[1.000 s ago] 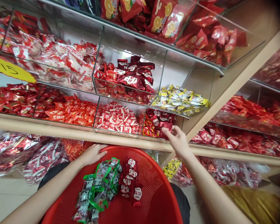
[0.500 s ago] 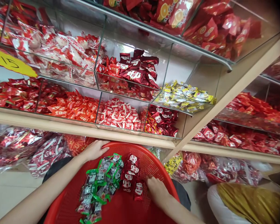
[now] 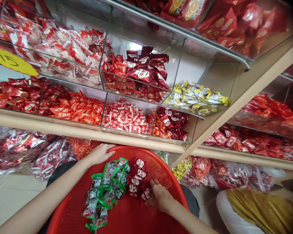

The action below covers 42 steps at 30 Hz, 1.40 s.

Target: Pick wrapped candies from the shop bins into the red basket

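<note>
My left hand (image 3: 99,154) curls over the rim of a red plastic mesh basket (image 3: 139,152), gripping it at the far left. The basket holds a heap of green-and-silver wrapped sweets (image 3: 106,191) and, beside it, a smaller pile of maroon sweet packets (image 3: 136,177). Down inside the basket, my right hand (image 3: 160,196) has its fingers gathered on a maroon packet (image 3: 146,194) at the lower edge of that pile. The basket's bottom is partly hidden by the sweets.
Clear acrylic bins of red, maroon and yellow wrapped sweets (image 3: 195,99) fill wooden shelving (image 3: 88,135) just beyond the basket. Large plastic bags of sweets (image 3: 20,149) sit below it. A yellow tag (image 3: 11,60) reads 15. A person in a mustard top (image 3: 258,208) crouches at lower right.
My right hand has come down from the shelf bin into the basket, by the maroon pile. A person in a mustard top has appeared at lower right. The view has tilted slightly.
</note>
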Motion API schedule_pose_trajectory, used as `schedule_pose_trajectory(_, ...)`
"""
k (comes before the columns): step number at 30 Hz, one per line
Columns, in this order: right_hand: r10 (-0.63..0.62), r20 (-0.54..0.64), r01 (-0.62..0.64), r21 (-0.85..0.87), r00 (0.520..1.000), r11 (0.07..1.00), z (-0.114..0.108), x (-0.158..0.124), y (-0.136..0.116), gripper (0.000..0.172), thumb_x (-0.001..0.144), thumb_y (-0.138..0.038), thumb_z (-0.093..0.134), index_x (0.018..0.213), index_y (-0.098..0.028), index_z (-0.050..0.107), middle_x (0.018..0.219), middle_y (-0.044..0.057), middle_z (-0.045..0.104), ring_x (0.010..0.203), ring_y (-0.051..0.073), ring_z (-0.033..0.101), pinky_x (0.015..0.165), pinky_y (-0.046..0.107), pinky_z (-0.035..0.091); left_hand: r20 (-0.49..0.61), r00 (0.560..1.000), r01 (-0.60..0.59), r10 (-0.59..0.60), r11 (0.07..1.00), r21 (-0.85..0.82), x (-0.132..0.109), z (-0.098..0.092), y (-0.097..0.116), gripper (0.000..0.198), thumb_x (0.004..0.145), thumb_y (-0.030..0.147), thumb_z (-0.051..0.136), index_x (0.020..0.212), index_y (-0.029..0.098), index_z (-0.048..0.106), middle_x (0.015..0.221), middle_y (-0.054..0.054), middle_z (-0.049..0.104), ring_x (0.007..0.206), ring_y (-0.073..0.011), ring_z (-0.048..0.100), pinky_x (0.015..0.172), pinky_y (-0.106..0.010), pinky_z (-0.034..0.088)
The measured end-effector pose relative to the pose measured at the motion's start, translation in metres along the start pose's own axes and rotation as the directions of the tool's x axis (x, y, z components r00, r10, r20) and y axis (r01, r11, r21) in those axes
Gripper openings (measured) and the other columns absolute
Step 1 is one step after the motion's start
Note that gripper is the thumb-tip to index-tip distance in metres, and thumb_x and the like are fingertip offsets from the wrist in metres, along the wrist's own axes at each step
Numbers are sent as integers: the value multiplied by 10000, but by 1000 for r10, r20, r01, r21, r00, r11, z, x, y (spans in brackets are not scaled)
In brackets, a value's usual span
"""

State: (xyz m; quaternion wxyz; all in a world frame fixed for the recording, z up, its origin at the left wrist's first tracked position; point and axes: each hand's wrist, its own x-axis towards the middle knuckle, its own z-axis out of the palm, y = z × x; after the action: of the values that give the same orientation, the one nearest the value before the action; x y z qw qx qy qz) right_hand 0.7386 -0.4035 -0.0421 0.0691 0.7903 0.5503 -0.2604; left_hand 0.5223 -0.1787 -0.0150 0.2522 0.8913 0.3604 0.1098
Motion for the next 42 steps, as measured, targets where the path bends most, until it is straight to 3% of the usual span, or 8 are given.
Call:
schedule_pose_trajectory(8, 17, 17, -14, -162, 1000, 987, 12, 5, 1, 795, 614, 5, 548, 1355, -115, 288, 1096, 198, 594, 1041, 272, 558, 858, 343, 419, -6, 1000, -8, 8, 1000, 15, 1, 0, 1, 507, 771, 467, 420, 1200, 225, 541, 1188, -35, 595, 1081, -242, 543, 931, -303, 381)
schedule_pose_trajectory(17, 13, -96, -17, -42, 995, 999, 10, 13, 7, 523, 781, -167, 515, 1270, -31, 390, 1067, 190, 592, 999, 269, 564, 819, 313, 412, -1, 1000, 18, -18, 1000, -22, -2, -3, 1, 515, 751, 480, 441, 1195, 241, 545, 1171, -22, 605, 1079, -239, 547, 927, -299, 385)
schedule_pose_trajectory(26, 12, -133, -15, -20, 991, 1000, -8, 3, 4, 592, 787, -189, 511, 1322, -52, 298, 1094, 200, 576, 1010, 262, 545, 821, 314, 387, -8, 1000, -9, 9, 998, 63, 0, 0, -1, 516, 785, 455, 402, 1216, 200, 526, 1182, -54, 596, 1070, -246, 552, 901, -307, 404)
schedule_pose_trajectory(29, -32, -103, 25, -61, 994, 998, -31, -6, 8, 544, 772, -215, 544, 1275, -74, 390, 1067, 188, 588, 995, 259, 550, 802, 305, 390, -4, 1000, -9, 9, 1000, 16, -1, -1, -1, 512, 772, 451, 426, 1219, 219, 522, 1198, -38, 586, 1093, -244, 536, 922, -308, 390)
schedule_pose_trajectory(33, -124, -176, 118, -40, 977, 992, -91, -16, 18, 263, 761, -310, 572, 962, -148, 626, 894, 116, 641, 806, 206, 595, 667, 257, 402, -6, 1000, -2, 1, 999, -49, -1, -2, 0, 508, 761, 452, 443, 1213, 236, 528, 1192, -24, 591, 1095, -245, 534, 937, -316, 381)
schedule_pose_trajectory(37, -161, -480, 191, 13, 862, 981, -160, -14, 32, 216, 802, -340, 491, 740, -185, 628, 649, 26, 632, 604, 145, 560, 564, 228, 359, -11, 1000, -19, 18, 999, -44, -1, 0, -3, 493, 772, 444, 428, 1209, 243, 531, 1196, -19, 589, 1090, -239, 537, 938, -317, 381)
schedule_pose_trajectory(40, -34, -661, 56, 11, 749, 998, -196, 1, 42, 158, 775, -324, 521, 768, -199, 618, 715, 25, 648, 658, 145, 571, 580, 224, 352, -20, 998, -53, 52, 998, -15, 1, 3, -8, 488, 788, 430, 409, 1219, 230, 520, 1208, -24, 580, 1089, -233, 536, 936, -313, 381)
schedule_pose_trajectory(42, 50, -668, -52, 17, 742, 999, -207, 16, 49, 154, 742, -334, 566, 795, -200, 618, 773, 38, 653, 719, 156, 581, 598, 224, 357, -29, 997, -67, 67, 998, 4, 1, 5, -11, 486, 792, 424, 406, 1218, 219, 523, 1207, -30, 581, 1089, -231, 536, 933, -309, 383)
